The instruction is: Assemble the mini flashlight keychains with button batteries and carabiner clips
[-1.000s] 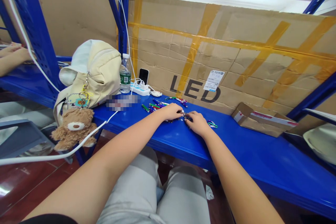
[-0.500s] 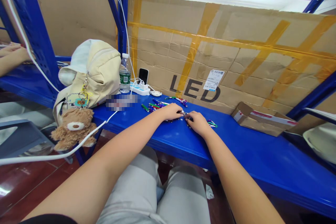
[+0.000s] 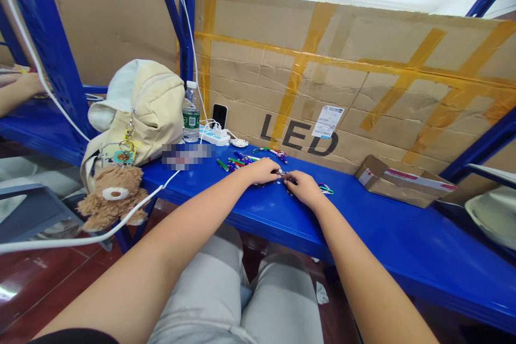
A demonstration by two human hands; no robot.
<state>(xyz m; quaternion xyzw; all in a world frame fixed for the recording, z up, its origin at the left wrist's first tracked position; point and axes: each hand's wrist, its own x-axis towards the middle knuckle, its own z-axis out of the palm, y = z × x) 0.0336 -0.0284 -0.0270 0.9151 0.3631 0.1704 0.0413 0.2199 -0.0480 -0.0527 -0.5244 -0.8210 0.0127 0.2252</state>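
Your left hand (image 3: pixel 264 171) and right hand (image 3: pixel 305 189) sit either side of a small dark metal piece (image 3: pixel 284 176). Whether either grip clamps it, you cannot tell.

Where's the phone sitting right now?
In the head view, the black smartphone stands behind the white power strip, just right of the water bottle, against the taped cardboard sheet.
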